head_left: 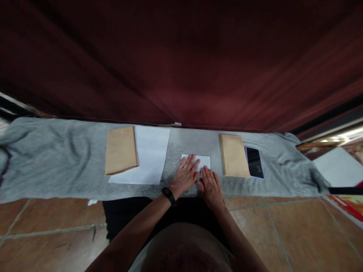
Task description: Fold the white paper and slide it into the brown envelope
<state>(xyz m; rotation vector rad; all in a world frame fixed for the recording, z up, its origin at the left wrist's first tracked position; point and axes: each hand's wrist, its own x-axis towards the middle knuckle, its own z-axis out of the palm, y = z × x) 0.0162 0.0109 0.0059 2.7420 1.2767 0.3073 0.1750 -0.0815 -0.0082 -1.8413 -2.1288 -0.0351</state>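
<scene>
A small white piece of paper, seemingly folded, lies on the grey cloth in front of me. My left hand rests flat on its left part, fingers stretched out and pointing away from me. On the lower right part of the paper lies my right hand, also flat with its fingers extended. Both hands are open and grip nothing. They cover much of the paper's near side, so its lower edge is mostly hidden. A black wristband is on my left wrist.
To the left, a stack of brown envelopes overlaps large white paper sheets. Another brown envelope stack lies to the right, beside a phone. Grey cloth covers the narrow table; a dark red curtain hangs behind it.
</scene>
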